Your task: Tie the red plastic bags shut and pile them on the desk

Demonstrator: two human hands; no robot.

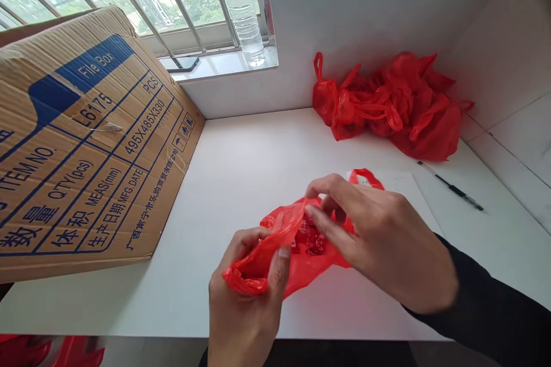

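A thin red plastic bag (307, 272) lies on the white table in front of me, its mouth partly spread. Inside it show several small red wrapped packets (307, 235) with pale printing. My left hand (249, 298) grips one end of the bag between thumb and fingers. My right hand (374, 229) pinches the bag's upper edge between thumb and forefinger, above the packets. One loop of the bag sticks up behind my right hand.
A large cardboard box (99, 149) stands at the left. Several filled red bags (387, 103) sit against the back wall. A black pen (451, 186) and white paper (413, 195) lie right. A clear bottle (249, 28) and a phone (183, 63) rest on the windowsill.
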